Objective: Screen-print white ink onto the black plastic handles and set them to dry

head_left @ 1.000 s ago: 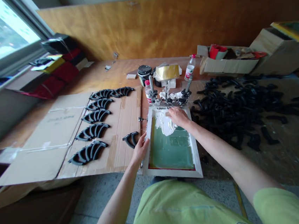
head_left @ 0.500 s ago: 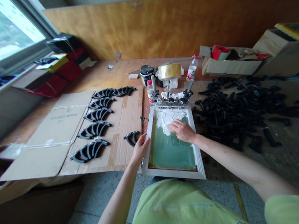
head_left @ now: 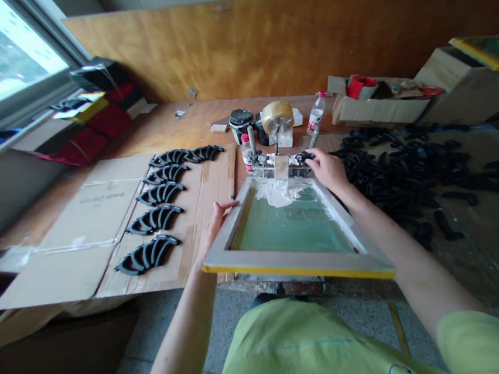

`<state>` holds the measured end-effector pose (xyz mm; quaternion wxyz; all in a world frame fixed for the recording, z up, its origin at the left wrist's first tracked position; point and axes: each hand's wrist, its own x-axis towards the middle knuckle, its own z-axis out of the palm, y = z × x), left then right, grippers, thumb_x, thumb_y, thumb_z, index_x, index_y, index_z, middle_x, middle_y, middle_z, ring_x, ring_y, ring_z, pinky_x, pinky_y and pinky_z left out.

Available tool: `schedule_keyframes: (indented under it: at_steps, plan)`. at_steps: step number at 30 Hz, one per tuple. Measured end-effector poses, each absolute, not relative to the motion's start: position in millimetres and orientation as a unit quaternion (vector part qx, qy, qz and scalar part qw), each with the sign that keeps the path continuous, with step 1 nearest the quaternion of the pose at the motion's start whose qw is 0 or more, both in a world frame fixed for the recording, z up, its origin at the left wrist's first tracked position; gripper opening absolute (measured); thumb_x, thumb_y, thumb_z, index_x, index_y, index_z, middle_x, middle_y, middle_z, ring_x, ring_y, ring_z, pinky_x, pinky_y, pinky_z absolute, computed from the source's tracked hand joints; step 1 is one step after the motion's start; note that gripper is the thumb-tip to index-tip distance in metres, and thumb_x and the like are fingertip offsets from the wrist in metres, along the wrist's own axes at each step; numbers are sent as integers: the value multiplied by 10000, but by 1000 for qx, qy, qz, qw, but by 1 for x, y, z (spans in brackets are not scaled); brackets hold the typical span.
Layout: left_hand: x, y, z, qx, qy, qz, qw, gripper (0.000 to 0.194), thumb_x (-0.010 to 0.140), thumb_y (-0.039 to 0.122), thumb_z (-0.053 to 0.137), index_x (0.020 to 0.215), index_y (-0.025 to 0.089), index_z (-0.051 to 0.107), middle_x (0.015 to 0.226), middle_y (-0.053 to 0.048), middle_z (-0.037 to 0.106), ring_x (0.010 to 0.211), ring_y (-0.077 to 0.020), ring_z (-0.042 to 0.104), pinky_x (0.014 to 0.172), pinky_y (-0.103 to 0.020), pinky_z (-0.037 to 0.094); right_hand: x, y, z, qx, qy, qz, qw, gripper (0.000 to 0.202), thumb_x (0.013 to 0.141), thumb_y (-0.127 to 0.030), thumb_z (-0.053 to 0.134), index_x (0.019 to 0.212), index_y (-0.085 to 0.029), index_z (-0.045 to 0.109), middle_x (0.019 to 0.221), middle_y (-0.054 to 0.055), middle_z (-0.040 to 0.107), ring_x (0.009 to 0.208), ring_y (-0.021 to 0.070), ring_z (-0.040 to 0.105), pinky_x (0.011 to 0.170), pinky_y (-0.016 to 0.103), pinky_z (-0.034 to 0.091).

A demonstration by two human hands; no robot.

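A framed green screen point(head_left: 288, 224) is tilted up in front of me, its near edge raised. White paste point(head_left: 279, 195) lies at its far end, where a flat scraper point(head_left: 281, 169) leans against the metal clamp bar point(head_left: 303, 170). My left hand point(head_left: 213, 223) is at the frame's left side, thumb near its edge; the other fingers are partly hidden. My right hand point(head_left: 328, 169) is at the right end of the clamp bar, fingers bent round a black knob point(head_left: 303, 156).
Rows of curved black parts point(head_left: 159, 218) lie on cardboard point(head_left: 97, 210) at left. A pile of black parts point(head_left: 399, 178) covers the right. Behind the clamp stand black tubs point(head_left: 241, 123), a tape roll point(head_left: 277, 117) and bottles point(head_left: 316, 112). An open carton point(head_left: 372, 109) sits back right.
The frame's near edge has risen. My right hand has left the paste and moved to the clamp's right end; the scraper now leans there. The black piece near my left hand is out of sight.
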<state>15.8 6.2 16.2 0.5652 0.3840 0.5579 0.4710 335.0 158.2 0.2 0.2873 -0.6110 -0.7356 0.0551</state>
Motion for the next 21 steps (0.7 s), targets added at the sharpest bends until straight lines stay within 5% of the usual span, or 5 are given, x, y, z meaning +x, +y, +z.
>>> schedule_keyframes:
  at_steps: [4, 8, 15, 21]
  plan:
    - [33, 43, 49, 382, 486, 580, 530, 578, 856, 644, 406, 1140, 184, 610, 898, -68, 680, 770, -174, 652, 577, -250, 494, 362, 129, -40, -690, -662, 106, 273, 223, 894, -303, 498, 962, -169, 662, 825, 69, 697, 793, 220, 635, 747, 315, 471]
    - [54, 54, 37, 305, 498, 620, 524, 512, 872, 575, 437, 1158, 170, 568, 877, -58, 681, 704, -129, 645, 536, -197, 465, 330, 85, -81, -566, -786, 144, 204, 226, 828, -337, 646, 1014, -208, 646, 943, 62, 672, 919, 219, 605, 814, 331, 462]
    - [107, -21, -56, 194, 510, 362, 756, 480, 812, 563, 592, 1108, 185, 572, 1070, -120, 692, 798, -195, 688, 570, -276, 537, 268, 23, -70, -532, -832, 64, 147, 124, 899, -312, 581, 934, -212, 644, 922, 81, 599, 917, 224, 553, 825, 345, 441]
    - [59, -36, -89, 161, 594, 394, 683, 373, 870, 512, 471, 807, 165, 589, 701, -57, 659, 610, -152, 641, 516, -235, 488, 288, 7, -69, -428, -881, 91, 179, 191, 933, -212, 497, 1012, -249, 666, 923, 45, 646, 924, 195, 567, 849, 317, 439]
